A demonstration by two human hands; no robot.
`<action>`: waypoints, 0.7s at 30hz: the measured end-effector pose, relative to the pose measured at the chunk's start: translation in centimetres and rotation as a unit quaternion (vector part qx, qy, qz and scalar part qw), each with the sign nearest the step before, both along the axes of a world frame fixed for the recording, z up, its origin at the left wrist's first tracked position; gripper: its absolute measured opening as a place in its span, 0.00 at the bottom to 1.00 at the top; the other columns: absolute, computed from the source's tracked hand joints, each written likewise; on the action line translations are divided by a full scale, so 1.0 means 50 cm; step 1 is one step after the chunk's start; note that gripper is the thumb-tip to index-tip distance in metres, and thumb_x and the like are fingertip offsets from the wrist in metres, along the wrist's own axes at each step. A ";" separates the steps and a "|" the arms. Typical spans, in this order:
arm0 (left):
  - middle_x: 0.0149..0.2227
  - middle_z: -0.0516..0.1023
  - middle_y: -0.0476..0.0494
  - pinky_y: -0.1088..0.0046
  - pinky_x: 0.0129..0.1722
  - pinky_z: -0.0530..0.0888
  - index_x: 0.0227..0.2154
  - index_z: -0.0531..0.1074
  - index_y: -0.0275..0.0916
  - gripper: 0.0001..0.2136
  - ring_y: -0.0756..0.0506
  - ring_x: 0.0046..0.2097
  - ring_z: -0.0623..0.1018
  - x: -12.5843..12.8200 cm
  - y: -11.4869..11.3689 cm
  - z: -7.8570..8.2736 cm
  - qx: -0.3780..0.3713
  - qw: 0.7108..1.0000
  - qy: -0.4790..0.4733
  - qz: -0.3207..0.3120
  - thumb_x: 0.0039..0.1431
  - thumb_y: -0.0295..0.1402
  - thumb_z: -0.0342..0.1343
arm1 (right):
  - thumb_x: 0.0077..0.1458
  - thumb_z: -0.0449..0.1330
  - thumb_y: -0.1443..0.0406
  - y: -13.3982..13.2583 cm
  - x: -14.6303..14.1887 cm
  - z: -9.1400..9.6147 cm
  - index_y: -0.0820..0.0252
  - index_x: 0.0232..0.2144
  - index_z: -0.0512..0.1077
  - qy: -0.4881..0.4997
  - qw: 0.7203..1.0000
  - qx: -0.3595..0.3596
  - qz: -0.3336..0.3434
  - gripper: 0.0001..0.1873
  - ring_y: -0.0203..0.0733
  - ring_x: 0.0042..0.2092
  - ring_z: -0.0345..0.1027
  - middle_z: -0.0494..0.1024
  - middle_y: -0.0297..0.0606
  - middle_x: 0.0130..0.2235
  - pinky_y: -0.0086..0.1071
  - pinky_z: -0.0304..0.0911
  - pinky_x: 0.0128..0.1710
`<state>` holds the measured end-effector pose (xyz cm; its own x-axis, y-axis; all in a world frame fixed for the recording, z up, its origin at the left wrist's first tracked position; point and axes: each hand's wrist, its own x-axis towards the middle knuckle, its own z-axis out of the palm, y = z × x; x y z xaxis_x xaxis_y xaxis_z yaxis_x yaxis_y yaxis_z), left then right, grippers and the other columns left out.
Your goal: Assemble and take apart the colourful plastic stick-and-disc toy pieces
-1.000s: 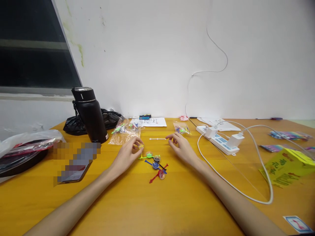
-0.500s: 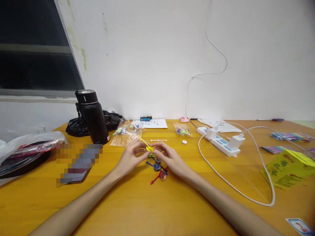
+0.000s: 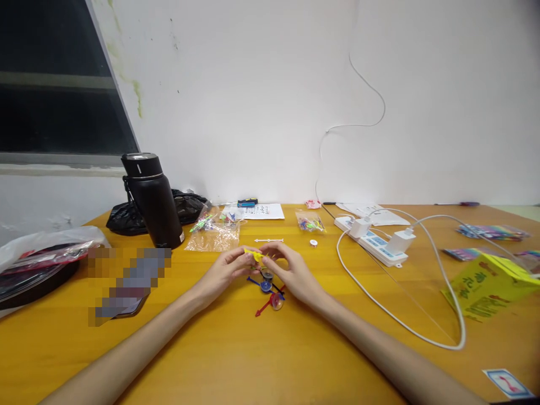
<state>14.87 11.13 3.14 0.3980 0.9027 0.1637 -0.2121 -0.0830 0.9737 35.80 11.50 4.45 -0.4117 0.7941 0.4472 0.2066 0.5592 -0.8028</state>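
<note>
A small yellow plastic piece [image 3: 254, 256] sits near the centre of the frame, held between two hands just above the table [image 3: 270, 360]; it is bright and glossy, with a thin, pale end on the right, though the fingers cover much of it and its full outline cannot be made out. The left hand [image 3: 221, 274] has its thumb and fingers clamped on it from the left, and the right hand [image 3: 296, 275] pinches it from the right. Just below, in the middle of the frame, lie a dark piece [image 3: 267, 275], a blue piece [image 3: 265, 286] and a red arrow piece [image 3: 264, 307], close together, with clear discs at the blue and red ones. Above the hands lies a slim white arrow [image 3: 269, 241], with a small white disc [image 3: 313, 243] to its right. Farther up, two clear bags hold coloured parts, one left [image 3: 213, 239], one right [image 3: 310, 221]. A black bottle [image 3: 155, 208] stands left of centre; a white power strip [image 3: 382, 247] and a yellow carton [image 3: 485, 289] occupy the right side.
</note>
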 end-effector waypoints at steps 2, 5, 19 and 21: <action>0.45 0.80 0.40 0.60 0.54 0.75 0.46 0.77 0.40 0.15 0.43 0.46 0.80 -0.001 -0.001 -0.001 -0.011 1.000 0.005 0.002 0.62 0.44 0.61 | 0.65 0.59 0.56 0.007 0.003 -0.005 0.56 0.44 0.72 0.004 0.997 0.043 -0.061 0.12 0.45 0.50 0.69 0.76 0.42 0.48 0.40 0.63 0.53; 0.45 0.80 0.42 0.60 0.52 0.75 0.47 0.76 0.41 0.16 0.44 0.44 0.81 -0.002 -0.005 -0.003 -0.014 0.999 0.035 0.008 0.59 0.42 0.64 | 0.65 0.59 0.55 0.018 0.007 -0.013 0.57 0.40 0.71 0.022 0.996 0.025 -0.088 0.12 0.43 0.45 0.69 0.76 0.40 0.43 0.38 0.64 0.50; 0.43 0.81 0.43 0.64 0.51 0.73 0.42 0.73 0.41 0.13 0.43 0.48 0.80 -0.005 -0.004 0.003 0.040 0.997 0.061 0.005 0.57 0.39 0.66 | 0.53 0.69 0.51 0.013 -0.004 -0.017 0.56 0.44 0.71 0.142 0.956 -0.242 0.090 0.22 0.36 0.31 0.70 0.77 0.32 0.30 0.32 0.66 0.38; 0.43 0.80 0.44 0.65 0.50 0.73 0.40 0.73 0.40 0.13 0.44 0.48 0.79 -0.006 -0.002 0.004 0.051 0.996 0.070 0.013 0.57 0.38 0.67 | 0.54 0.69 0.52 0.012 -0.005 -0.018 0.56 0.42 0.72 0.146 0.955 -0.241 0.088 0.20 0.36 0.31 0.69 0.76 0.32 0.31 0.31 0.65 0.37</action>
<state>14.58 11.03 3.34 0.3997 0.8947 0.1995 -0.0712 -0.1867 0.9798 35.56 12.11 3.53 -0.4722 0.8664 0.1623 -0.1283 0.1146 -0.9851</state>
